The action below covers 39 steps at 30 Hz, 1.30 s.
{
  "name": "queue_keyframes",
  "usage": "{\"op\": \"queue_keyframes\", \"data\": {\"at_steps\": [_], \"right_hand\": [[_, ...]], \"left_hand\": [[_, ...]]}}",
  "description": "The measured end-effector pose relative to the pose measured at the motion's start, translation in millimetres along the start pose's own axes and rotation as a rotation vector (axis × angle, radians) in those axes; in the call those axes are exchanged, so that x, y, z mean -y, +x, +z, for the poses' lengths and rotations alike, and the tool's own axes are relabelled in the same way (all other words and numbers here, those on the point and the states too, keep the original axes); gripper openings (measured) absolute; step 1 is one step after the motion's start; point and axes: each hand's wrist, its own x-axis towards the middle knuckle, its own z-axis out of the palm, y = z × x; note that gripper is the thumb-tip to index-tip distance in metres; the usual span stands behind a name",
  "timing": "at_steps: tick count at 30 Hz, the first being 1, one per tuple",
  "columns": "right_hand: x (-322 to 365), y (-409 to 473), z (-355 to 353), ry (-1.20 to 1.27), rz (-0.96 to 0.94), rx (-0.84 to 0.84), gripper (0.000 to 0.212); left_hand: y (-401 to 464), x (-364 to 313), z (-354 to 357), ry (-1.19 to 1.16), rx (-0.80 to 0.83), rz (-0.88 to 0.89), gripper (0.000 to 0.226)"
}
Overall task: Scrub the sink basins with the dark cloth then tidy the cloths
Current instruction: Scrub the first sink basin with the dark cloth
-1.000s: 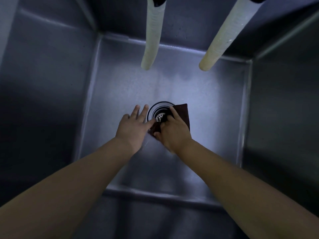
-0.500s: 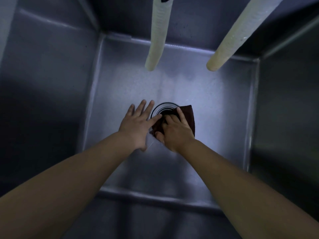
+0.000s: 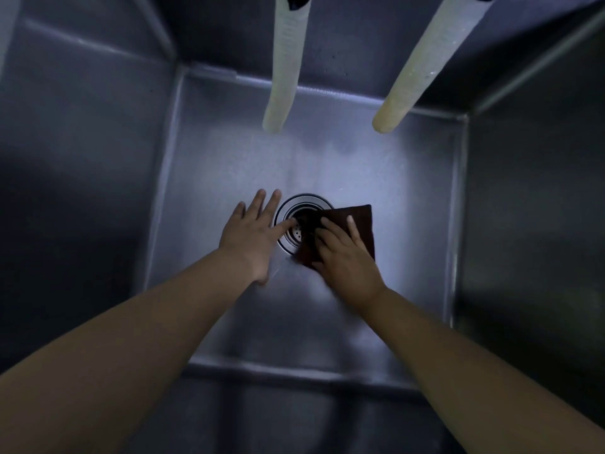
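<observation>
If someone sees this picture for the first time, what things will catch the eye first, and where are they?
First, the two hands at the bottom of the steel sink basin: the right hand presses a dark cloth over the right part of the round drain, and the left hand lies flat beside it, thumb reaching onto the drain. Next, two pale hoses hang down from the top, ending above the basin floor.

A commercial kitchen: a deep steel sink basin [image 3: 203, 158] (round drain [image 3: 294, 221]) under two hoses [image 3: 284, 67].
</observation>
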Motion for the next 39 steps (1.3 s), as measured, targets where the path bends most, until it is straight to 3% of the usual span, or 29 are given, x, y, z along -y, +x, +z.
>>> {"op": "queue_keyframes", "data": {"at_steps": [6, 11, 14, 16, 19, 22, 29, 33, 39], "right_hand": [[-19.9, -79.3, 0.5, -0.020, 0.212, -0.115, 0.045], [-0.9, -96.0, 5.8, -0.095, -0.127, 0.008, 0.071], [27.6, -69.2, 12.3, -0.053, -0.308, 0.110, 0.072], [48.9, -39.1, 15.6, -0.051, -0.360, 0.170, 0.072], [72.5, 16.0, 18.7, -0.058, -0.351, 0.174, 0.070], [79.3, 74.3, 12.8, -0.075, -0.218, 0.157, 0.069], [20.1, 155.5, -16.2, -0.095, 0.093, 0.122, 0.067], [-23.9, 126.6, -20.1, -0.071, 0.216, 0.056, 0.068], [-45.2, 36.4, -11.0, -0.096, 0.295, 0.043, 0.066]], "left_hand": [[-8.5, 3.8, 3.0, -0.028, -0.064, 0.034, 0.117], [-33.4, 15.9, 23.0, -0.136, -0.103, -0.118, 0.115], [-42.5, 30.0, 24.4, -0.159, -0.081, -0.168, 0.100], [-47.0, 39.6, 23.7, -0.189, -0.160, -0.203, 0.082], [-48.1, 56.7, 25.8, -0.305, -0.337, -0.317, 0.063], [-47.9, 69.2, 30.1, -0.394, -0.424, -0.353, 0.056], [-53.8, 66.5, 43.0, -0.257, -0.119, -0.263, 0.092], [-55.7, 59.3, 42.5, -0.139, -0.005, -0.244, 0.104], [-55.4, 60.1, 40.7, -0.133, 0.016, -0.240, 0.105]]}}
